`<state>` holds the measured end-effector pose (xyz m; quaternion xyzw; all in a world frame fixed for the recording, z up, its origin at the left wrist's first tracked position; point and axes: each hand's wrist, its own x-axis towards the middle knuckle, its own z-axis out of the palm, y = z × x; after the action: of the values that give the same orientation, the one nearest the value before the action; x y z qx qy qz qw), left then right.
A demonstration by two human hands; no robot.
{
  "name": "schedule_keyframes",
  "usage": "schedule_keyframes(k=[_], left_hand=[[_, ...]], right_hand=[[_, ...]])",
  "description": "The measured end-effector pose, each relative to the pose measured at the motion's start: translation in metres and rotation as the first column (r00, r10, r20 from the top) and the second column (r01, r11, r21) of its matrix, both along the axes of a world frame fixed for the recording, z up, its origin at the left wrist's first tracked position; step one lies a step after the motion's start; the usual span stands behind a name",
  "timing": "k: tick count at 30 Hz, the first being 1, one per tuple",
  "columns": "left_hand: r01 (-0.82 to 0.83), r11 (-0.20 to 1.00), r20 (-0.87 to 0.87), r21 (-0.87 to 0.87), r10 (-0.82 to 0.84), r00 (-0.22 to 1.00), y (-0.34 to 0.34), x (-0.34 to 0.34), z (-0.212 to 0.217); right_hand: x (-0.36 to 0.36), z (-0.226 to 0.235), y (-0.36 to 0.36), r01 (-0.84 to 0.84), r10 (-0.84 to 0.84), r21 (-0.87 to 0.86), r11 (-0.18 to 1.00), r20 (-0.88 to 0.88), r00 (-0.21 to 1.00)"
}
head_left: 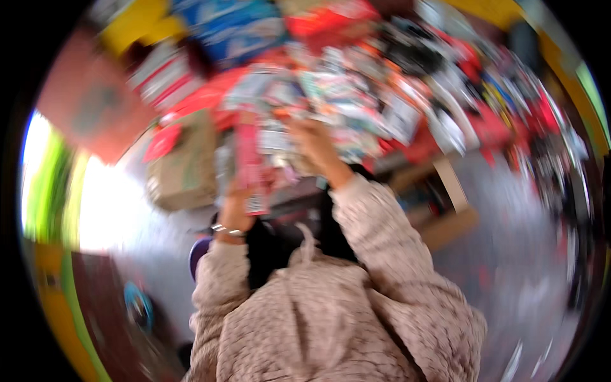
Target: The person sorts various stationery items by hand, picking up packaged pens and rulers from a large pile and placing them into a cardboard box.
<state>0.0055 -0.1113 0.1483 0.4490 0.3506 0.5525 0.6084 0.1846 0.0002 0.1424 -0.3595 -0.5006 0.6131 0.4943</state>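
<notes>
The whole picture is smeared by motion. My left hand (236,205), with a silver band at its wrist, is closed on the lower part of a long, narrow pink package (249,149). A small white label shows at the package's near end. To the right of it my right hand (316,145) reaches over the heap of small packaged goods (344,95) on the red-covered table. Its fingers look bent, but blur hides whether anything is between them.
A brown carton (183,167) stands left of the pink package. Blue packs (229,28) lie at the back. An open cardboard box (450,224) sits below the table edge on the right. More goods hang or lie along the far right (563,159).
</notes>
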Motion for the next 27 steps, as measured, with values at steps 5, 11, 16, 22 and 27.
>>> schedule_keyframes(k=[5,11,16,22,27], left_hand=[[0.303,0.924,-0.278,-0.232,-0.361,0.89,0.011,0.039,0.042],[0.347,0.906,-0.443,-0.241,-0.421,0.791,0.041,0.056,0.038],[0.268,0.942,-0.309,-0.202,-0.321,0.895,0.058,0.026,0.015],[0.157,0.904,-0.12,-0.398,-0.221,0.968,0.071,-0.003,-0.069],[0.109,0.836,-0.12,-0.537,-0.204,0.972,0.074,-0.004,-0.116]], right_hand=[[0.031,0.03,-0.03,-0.203,0.161,-0.102,0.974,-0.323,0.933],[0.089,0.001,-0.014,0.171,-0.134,0.113,0.979,-0.284,0.949],[0.235,-0.02,-0.036,0.722,-0.723,-0.049,0.69,-0.087,0.685],[0.418,-0.201,-0.102,0.835,-0.749,-0.01,0.55,0.437,0.499],[0.417,-0.289,-0.125,0.839,-0.725,-0.353,0.414,0.43,0.538]])
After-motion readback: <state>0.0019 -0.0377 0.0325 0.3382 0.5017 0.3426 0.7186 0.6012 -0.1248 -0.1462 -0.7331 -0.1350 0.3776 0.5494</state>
